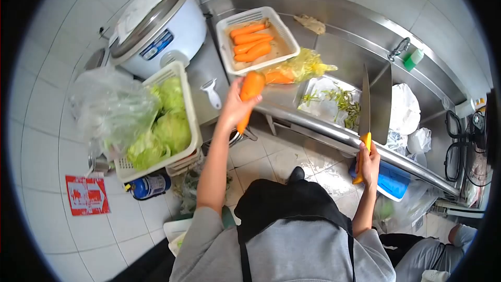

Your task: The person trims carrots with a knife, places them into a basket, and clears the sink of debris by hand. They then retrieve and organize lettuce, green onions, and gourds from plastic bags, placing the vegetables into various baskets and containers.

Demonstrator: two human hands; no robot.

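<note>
My left hand (236, 105) is closed around a carrot (252, 87), held upright near the front edge of the steel counter. In my right hand (371, 166) is a knife (366, 104) with a yellow handle, its long blade pointing away from me over the sink. Beyond the left hand, a white basket (293, 54) holds several carrots (253, 37). A yellow plastic bag (308, 66) with something orange inside lies beside it. To the left of that hand, a white peeler (211, 94) rests on the counter.
A white crate (192, 109) of lettuce (173, 128) stands at left, by a large rice cooker (167, 26). Green trimmings (347, 104) lie in a white-lined container in the sink. A faucet (400, 48) and green bottle (414, 60) are behind. Another person's leg (428, 256) shows at lower right.
</note>
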